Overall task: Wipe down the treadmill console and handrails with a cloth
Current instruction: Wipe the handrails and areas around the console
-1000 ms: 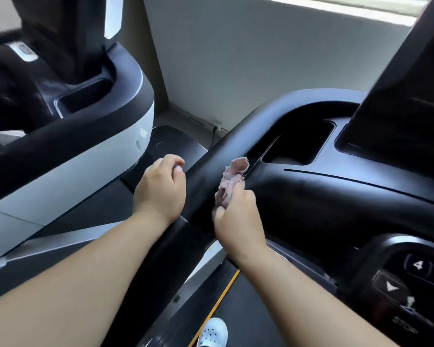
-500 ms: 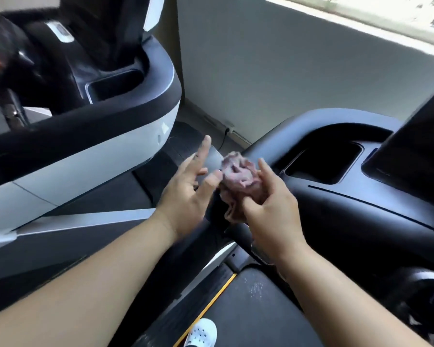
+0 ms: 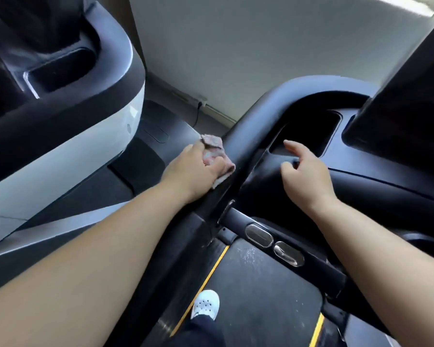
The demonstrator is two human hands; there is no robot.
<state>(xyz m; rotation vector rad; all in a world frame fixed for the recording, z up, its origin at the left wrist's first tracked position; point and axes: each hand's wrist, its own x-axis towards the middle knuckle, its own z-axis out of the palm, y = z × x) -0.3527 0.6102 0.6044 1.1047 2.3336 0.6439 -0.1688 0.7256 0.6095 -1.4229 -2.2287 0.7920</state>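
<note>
Under the pale wall [image 3: 261, 46], the left hand [image 3: 193, 169] clutched a crumpled pink cloth [image 3: 214, 151] against the long black handrail [image 3: 248, 131] stretching ahead, right hand [image 3: 306, 176] slack-fingered, empty.

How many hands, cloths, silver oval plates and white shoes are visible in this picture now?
Hands: 2 (left hand, right hand)
Cloth: 1
Silver oval plates: 2
White shoe: 1
Total: 6
</note>
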